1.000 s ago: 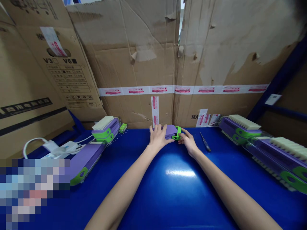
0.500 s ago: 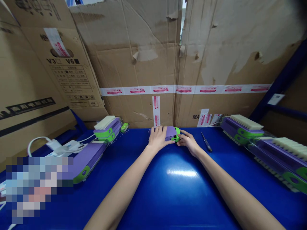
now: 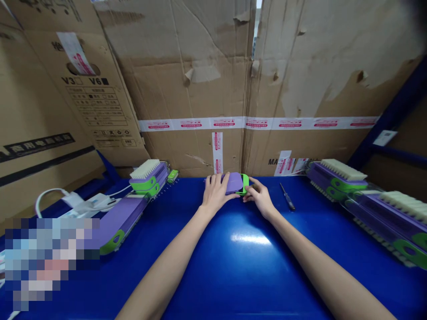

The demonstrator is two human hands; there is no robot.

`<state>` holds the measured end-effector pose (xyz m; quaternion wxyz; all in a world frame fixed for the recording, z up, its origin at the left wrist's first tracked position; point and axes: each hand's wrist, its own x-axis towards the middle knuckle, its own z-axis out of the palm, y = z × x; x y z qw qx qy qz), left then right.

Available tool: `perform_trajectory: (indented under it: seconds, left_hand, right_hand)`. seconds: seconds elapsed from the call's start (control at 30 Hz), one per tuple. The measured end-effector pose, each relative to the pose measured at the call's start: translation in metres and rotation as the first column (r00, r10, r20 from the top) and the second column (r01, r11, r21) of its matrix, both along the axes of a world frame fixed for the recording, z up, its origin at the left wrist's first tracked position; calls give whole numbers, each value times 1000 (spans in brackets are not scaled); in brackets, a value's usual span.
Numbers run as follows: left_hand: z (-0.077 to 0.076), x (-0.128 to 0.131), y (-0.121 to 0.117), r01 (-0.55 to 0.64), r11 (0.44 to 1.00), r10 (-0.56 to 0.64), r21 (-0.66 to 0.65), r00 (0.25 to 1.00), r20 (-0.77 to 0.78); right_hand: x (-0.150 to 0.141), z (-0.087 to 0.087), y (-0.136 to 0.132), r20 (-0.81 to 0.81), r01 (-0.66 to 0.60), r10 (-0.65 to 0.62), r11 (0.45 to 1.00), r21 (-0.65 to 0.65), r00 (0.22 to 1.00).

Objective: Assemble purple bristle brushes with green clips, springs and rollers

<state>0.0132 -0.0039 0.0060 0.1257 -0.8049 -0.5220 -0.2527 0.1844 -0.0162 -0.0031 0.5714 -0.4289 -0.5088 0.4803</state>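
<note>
A purple case with a green end piece, much like the bristled brushes nearby, lies by the cardboard at the middle of the blue table; no bristles show on it. My left hand point(image 3: 213, 191) grips the purple case point(image 3: 235, 182) from above, thumb along its near side. At its right end, my right hand point(image 3: 258, 195) pinches the green end piece point(image 3: 246, 181) between thumb and fingers. A narrow gap shows between the purple top and the green rim. The undersides of both parts are hidden.
A screwdriver point(image 3: 287, 197) lies right of my right hand. Purple-and-green brushes with cream bristles point(image 3: 343, 170) are stacked at right, and others point(image 3: 147, 170) at left near a white power strip point(image 3: 96, 202). Cardboard point(image 3: 196, 89) walls the back.
My left hand has shifted slightly left with the purple case, whose top now looks more raised. The green end piece sits a little higher, still in my right hand.
</note>
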Motion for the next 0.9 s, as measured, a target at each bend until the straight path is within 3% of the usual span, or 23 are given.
perform_trajectory:
  seconds: [0.2, 0.47, 0.67, 0.9]
  left_hand:
    - [-1, -2, -3, -12, 1000, 11, 11, 999, 53]
    - [-3, -4, -2, 7, 1000, -8, 27, 1000, 25]
    - [-1, -1, -5, -19, 995, 14, 101, 999, 53]
    - [-4, -7, 0, 143, 974, -153, 174, 987, 49]
  right_hand:
    - [-4, -1, -2, 35, 49, -52, 996, 76, 998]
    - [-5, -5, -3, 80, -24, 13, 991, 134, 997]
    - [-5, -8, -4, 199, 38, -93, 964, 262, 975]
    - [-2, -12, 0, 252, -53, 0, 978, 201, 968]
